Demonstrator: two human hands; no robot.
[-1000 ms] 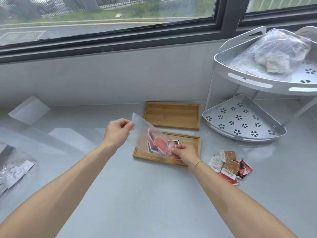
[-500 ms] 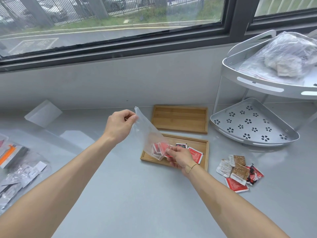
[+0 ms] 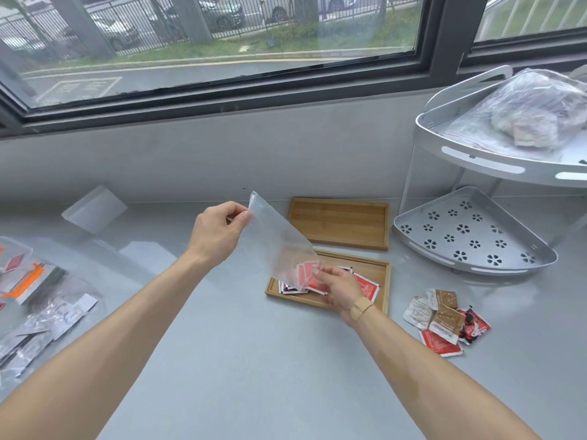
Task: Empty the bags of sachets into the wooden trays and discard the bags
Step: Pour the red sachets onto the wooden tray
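Note:
A clear plastic bag (image 3: 276,242) hangs tilted over the near wooden tray (image 3: 379,274). My left hand (image 3: 216,231) pinches the bag's upper corner. My right hand (image 3: 340,289) grips its lower open end just above the tray. A few red sachets (image 3: 303,273) sit in the bag's mouth. More red and white sachets (image 3: 367,287) lie in the near tray. The far wooden tray (image 3: 340,222) holds nothing.
A loose pile of sachets (image 3: 444,319) lies on the grey counter, right of the near tray. A white two-tier corner rack (image 3: 476,239) stands at the right, with a filled plastic bag (image 3: 527,112) on top. Bags of sachets (image 3: 35,300) lie at the left edge.
The bag has tipped lower over the near tray and most red sachets have slid out into it. My left hand has lifted the bag's upper corner.

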